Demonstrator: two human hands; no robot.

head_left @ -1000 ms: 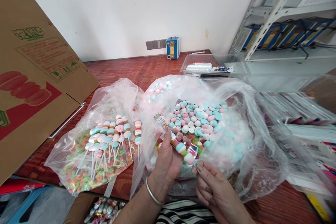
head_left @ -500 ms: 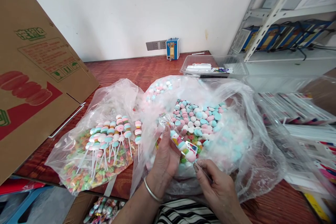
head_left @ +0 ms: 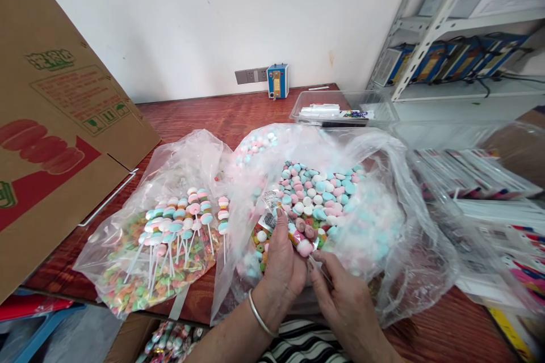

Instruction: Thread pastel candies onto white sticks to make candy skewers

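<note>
A candy skewer [head_left: 304,247] of pink and white marshmallow pieces is wrapped in a clear printed wrapper [head_left: 269,204]. My left hand [head_left: 285,269] is closed around the skewer and wrapper, its thumb on top, so much of the candy is hidden. The lower end and its stick point towards my right hand [head_left: 347,292], whose thumb and forefinger pinch the stick. Both hands are over a large open plastic bag [head_left: 387,153] of pink, blue and white marshmallow candies [head_left: 317,190], with gummy rings [head_left: 259,249] among them near my left hand.
On the left, several unwrapped candy skewers [head_left: 170,224] lie on another bag [head_left: 93,249] of gummy rings. A large carton [head_left: 63,125] stands beyond it. Below the table edge, a box holds wrapped candies [head_left: 170,340]. Clear trays [head_left: 353,99] and a shelf [head_left: 443,22] are at right.
My left fingers have curled over the wrapped candy, and its printed wrapper has turned. My right hand has shifted slightly left, still at the stick end.
</note>
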